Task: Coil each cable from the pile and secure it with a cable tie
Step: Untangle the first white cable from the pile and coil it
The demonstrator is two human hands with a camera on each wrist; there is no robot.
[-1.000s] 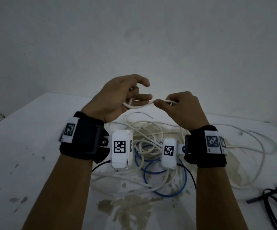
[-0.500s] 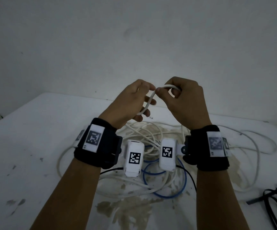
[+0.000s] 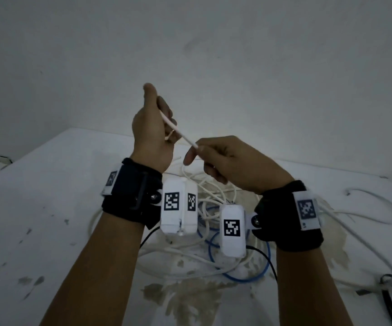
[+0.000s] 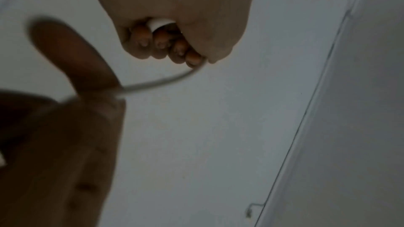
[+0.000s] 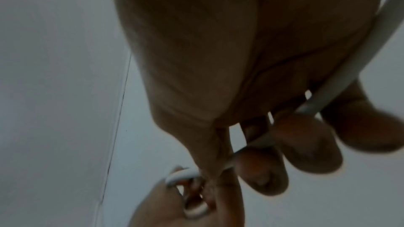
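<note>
1. Looks like the very start of coiling: the first small turns of the white cable [image 3: 178, 131] are going around the left hand [image 3: 151, 135], with most of the pile [image 3: 213, 231] loose on the table [image 3: 49, 208] at about 6 o'clock from the hands.
2. My guess for next: feed more slack and lay another loop.
3. Left hand's fingers [image 4: 160, 44] are curled tight on the cable.
4. Right hand [image 3: 230, 161], at 4 o'clock from the left, pinches the same cable between thumb and forefinger, other fingers [image 5: 306, 144] loosely curled.
</note>
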